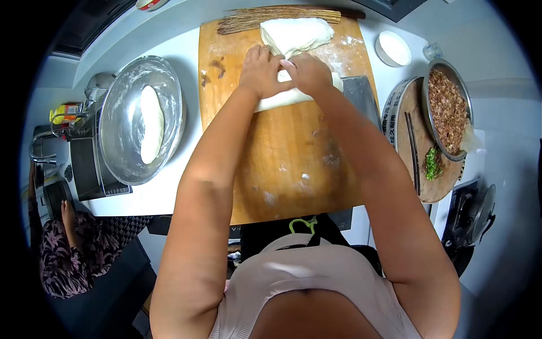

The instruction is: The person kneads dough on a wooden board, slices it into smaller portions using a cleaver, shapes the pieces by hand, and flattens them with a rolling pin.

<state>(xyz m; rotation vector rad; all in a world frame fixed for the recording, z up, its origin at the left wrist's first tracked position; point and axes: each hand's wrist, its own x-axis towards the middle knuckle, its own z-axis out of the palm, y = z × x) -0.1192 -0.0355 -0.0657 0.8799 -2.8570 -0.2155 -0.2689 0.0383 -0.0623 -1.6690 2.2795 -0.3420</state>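
Head view: pale dough lies toward the far end of the flour-dusted wooden board; surface smooth, whitish, spread crosswise as a low strip. A thicker, folded dough mass sits just beyond the hands; any join between the two is hidden. Left hand palm down at the dough's left part, fingers side by side and pointing away, thumb toward the other hand. Right hand beside it, over the dough. Cannot tell whether either hand pinches dough or only presses.
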